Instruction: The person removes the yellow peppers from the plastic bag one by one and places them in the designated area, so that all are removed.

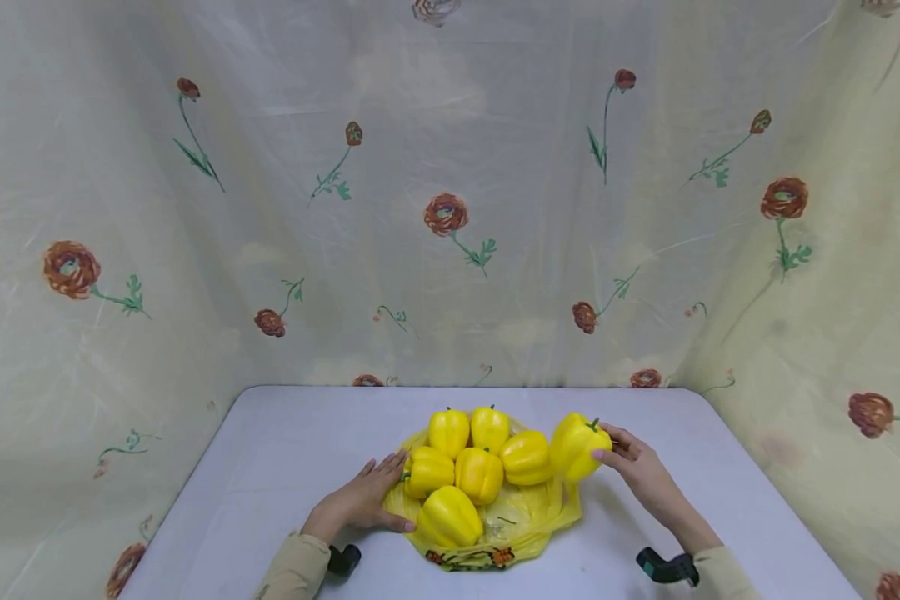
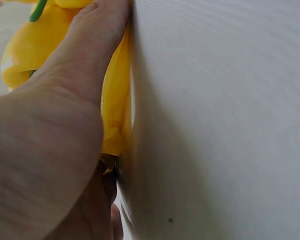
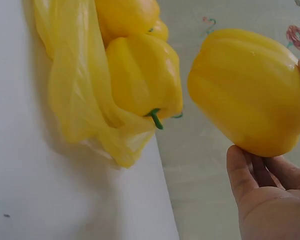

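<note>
On the white table point(image 1: 292, 450), head view: six yellow peppers point(image 1: 479, 476) sit on or in a crumpled yellow plastic bag point(image 1: 532, 527). Held pepper point(image 1: 574, 447) is at the bag's right edge, gripped by the right hand point(image 1: 641, 473) near its stem end, thumb and fingers round it. Left hand point(image 1: 369, 500) lies at the bag's left side, fingers extended, holding nothing.

Left wrist view: hand against bag and peppers, close to the tabletop; fingertips hidden, can't tell how hard it presses.

Right wrist view: held pepper looks lifted, a gap between it and the nearest bagged pepper. Grip is pepper-wide, fingertips only.

Step in hand, my read: shifting one pepper at the bag edge; in or out, can't tell. Next move calls for a secure pinch, clearance over the loose plastic, and the left hand steadying the bag.
</note>
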Demonstrator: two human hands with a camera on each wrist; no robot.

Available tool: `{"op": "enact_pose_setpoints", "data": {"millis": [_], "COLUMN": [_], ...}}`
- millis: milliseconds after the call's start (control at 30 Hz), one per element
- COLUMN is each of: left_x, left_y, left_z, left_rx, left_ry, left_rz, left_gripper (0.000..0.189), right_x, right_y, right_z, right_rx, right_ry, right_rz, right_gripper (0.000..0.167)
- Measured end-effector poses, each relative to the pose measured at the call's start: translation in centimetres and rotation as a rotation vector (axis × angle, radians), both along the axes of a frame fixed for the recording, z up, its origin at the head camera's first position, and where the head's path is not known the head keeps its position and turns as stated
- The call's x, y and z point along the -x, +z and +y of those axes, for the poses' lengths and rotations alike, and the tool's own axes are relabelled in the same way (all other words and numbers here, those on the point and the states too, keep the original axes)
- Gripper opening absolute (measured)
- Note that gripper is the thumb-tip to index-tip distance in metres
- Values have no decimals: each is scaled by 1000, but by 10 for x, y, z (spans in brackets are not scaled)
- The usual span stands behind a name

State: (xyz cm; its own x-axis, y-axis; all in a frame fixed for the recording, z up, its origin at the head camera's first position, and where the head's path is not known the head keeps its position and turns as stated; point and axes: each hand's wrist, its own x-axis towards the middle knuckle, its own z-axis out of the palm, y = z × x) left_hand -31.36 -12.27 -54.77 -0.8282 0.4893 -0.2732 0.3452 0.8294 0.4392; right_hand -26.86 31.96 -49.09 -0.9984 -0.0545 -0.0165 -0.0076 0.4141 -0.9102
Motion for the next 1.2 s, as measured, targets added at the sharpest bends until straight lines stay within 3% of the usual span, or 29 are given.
{"op": "enact_pose_setpoints", "data": {"millis": [233, 467, 1200], "left_x": [-1, -2, 0], "left_y": [0, 1, -1], "left_z": [-1, 0, -1], "left_rx": [16, 22, 13], "left_ry": [-12, -9, -7], "left_rz": [11, 16, 16], "left_gripper": [117, 117, 118], "right_x": [2, 8, 42], "right_y": [7, 9, -1], "right_z": [21, 39, 58], "right_rx": [15, 182, 141], "right_ry": [-29, -64, -93], "right_rz": [22, -4, -102], "right_gripper": [74, 79, 89]}}
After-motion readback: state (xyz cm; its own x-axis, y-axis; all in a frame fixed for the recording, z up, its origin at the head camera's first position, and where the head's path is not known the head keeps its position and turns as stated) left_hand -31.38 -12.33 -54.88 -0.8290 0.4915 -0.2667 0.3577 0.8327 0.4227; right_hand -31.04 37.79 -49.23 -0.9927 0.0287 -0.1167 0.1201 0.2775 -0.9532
